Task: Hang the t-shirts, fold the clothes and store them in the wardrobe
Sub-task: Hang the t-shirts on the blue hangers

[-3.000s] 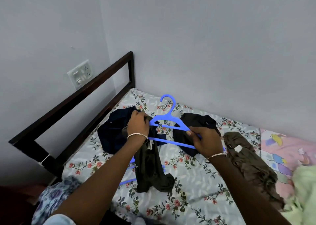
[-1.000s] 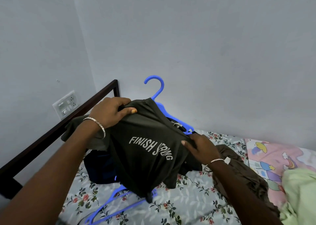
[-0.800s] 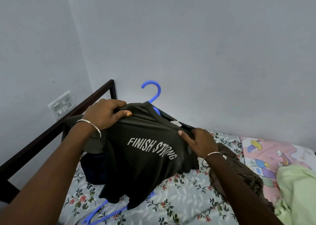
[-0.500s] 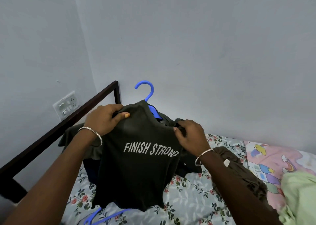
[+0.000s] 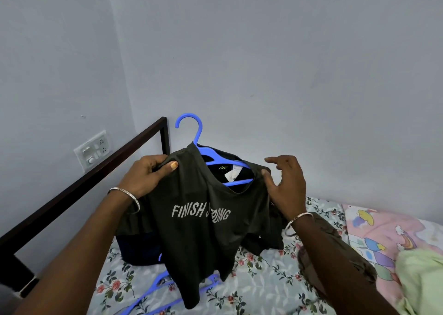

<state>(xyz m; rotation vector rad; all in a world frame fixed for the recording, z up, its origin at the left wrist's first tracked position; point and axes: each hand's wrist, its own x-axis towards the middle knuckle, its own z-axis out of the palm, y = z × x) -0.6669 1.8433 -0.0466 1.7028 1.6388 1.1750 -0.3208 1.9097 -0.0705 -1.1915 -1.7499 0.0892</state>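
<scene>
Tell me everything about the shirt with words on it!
The dark olive t-shirt looks like knit cloth, with pale letters: FINISH, then a word broken by a fold. It hangs above the bed on a blue hanger, seen through its neck beside a white label. The left hand pinches one shoulder; the right hand, open, touches the other.

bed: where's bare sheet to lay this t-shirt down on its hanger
Best patch: the floral sheet near you, between the spare blue hangers and the brown garment. A narrow strip lies by the wall beyond that garment. Crowded: the navy garment and black garment behind the t-shirt.
</scene>
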